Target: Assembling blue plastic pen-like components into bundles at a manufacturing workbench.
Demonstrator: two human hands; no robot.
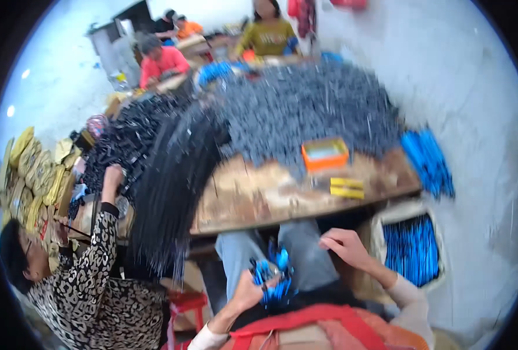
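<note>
My left hand [250, 291], low over my lap, grips a bundle of thin blue-and-black pieces [281, 274]. Their exact kind is too blurred to tell. Above my right thigh, apart from the bundle, is my right hand [347, 246]. Its fingers are curled together, and anything between them is too small to make out. An open bag [375, 224] of similar blue-and-black pieces [411, 251] stands beside my right forearm.
The wooden table [241, 195] carries a large heap of dark grey pieces [323, 105], long black strips [171, 181], an orange box [326, 158] and yellow blocks [347, 188]. Blue bundles [427, 160] lie at its right edge. At left, a co-worker [95, 291] reaches into black pieces [125, 131].
</note>
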